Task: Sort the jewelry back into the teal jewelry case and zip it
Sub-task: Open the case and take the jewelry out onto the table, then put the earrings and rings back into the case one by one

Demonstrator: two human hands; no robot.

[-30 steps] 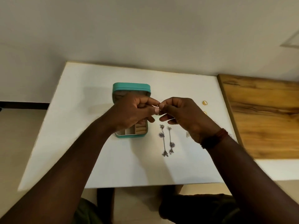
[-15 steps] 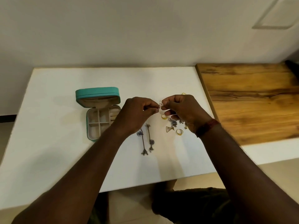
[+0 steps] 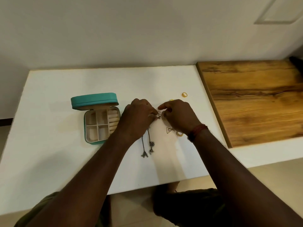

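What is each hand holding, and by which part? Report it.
Both hands, left hand and right hand, pinch one small silver earring between fingertips; exact part too small to tell.

Bare table [image 3: 57, 153] left of open teal case [image 3: 98, 122]; long earrings [image 3: 147, 145] block centre

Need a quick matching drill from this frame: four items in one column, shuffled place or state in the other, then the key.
Items
1. teal jewelry case
2. gold ring
3. long silver earrings
4. small earring

Places or states
A. pinched between both hands
B. lying alone nearest the wooden board
C. open, lid up
D. flat on the white table, below the left hand

Pairs: 1-C, 2-B, 3-D, 4-A
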